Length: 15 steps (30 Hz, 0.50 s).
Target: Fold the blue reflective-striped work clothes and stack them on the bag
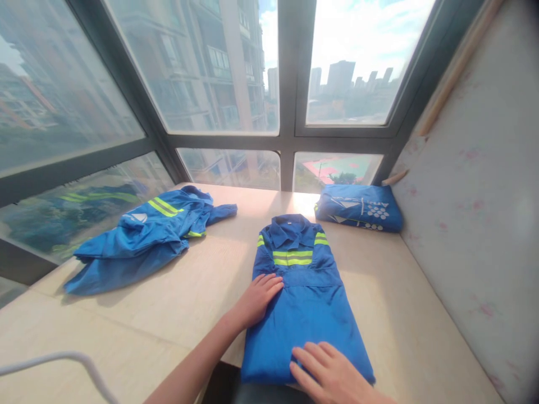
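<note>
A blue work jacket (311,320) with yellow-green reflective bands lies folded into a long rectangle in front of me, its collar at the far end. Along its left side, my left hand (261,297) rests on the cloth with fingers extended. My right hand (330,370) touches the near end of the same jacket, fingers slightly bent and apart; its thumb is hard to make out. Neither hand grips the fabric.
Another blue jacket (143,235) lies loosely crumpled at the left by the windows. A folded blue bundle (357,207) with white printing sits at the back right by the wall (471,241). A white cable (80,359) curves across the lower left of the pale tabletop (202,303).
</note>
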Tool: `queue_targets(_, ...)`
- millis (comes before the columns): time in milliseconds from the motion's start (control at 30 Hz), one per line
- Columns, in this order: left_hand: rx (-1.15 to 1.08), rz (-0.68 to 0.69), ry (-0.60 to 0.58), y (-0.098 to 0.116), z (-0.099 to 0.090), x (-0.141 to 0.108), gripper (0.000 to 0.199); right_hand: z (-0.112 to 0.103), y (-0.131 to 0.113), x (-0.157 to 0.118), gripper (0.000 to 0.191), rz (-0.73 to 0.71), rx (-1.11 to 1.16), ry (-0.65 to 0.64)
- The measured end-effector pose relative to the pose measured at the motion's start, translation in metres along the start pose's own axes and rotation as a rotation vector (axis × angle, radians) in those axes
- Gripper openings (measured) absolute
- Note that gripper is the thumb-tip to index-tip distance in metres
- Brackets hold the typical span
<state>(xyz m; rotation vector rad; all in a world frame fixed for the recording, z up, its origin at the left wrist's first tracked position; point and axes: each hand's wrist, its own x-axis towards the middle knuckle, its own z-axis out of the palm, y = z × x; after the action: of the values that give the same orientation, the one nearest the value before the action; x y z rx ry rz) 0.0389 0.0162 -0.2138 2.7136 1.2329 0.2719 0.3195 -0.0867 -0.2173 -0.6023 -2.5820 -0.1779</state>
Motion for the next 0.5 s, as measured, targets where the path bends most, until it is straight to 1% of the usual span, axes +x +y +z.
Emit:
queue_targets(33, 0.003, -0.004, 0.005, 0.002, -0.002, 0.002, 0.063, 0.010, -0.011, -0.001, 0.035, 0.008, -0.050, 0.085)
queue_targets(100, 0.020, -0.004, 0.024, 0.008, -0.009, 0.009, 0.057, 0.027, -0.022, -0.004, 0.031, 0.059, -0.128, 0.203)
queue_targets(200, 0.057, 0.035, 0.055, 0.022, -0.017, 0.031, 0.051, 0.037, -0.023, -0.010, 0.030, 0.166, -0.153, 0.262)
queue_targets(267, 0.064, 0.078, 0.076, 0.030, -0.018, 0.049, 0.048, 0.036, -0.022, -0.011, 0.027, 0.204, -0.146, 0.304)
queue_targets(367, 0.035, 0.138, 0.075, 0.036, -0.011, 0.073, 0.043, 0.029, -0.022, -0.009, 0.025, 0.213, -0.137, 0.333)
queue_targets(433, 0.006, 0.160, 0.057, 0.038, -0.002, 0.082, 0.042, 0.021, -0.022, -0.007, 0.026, 0.201, -0.128, 0.305)
queue_targets(500, -0.011, 0.166, 0.051, 0.041, 0.005, 0.084, 0.043, 0.009, -0.021, -0.005, 0.027, 0.191, -0.113, 0.252)
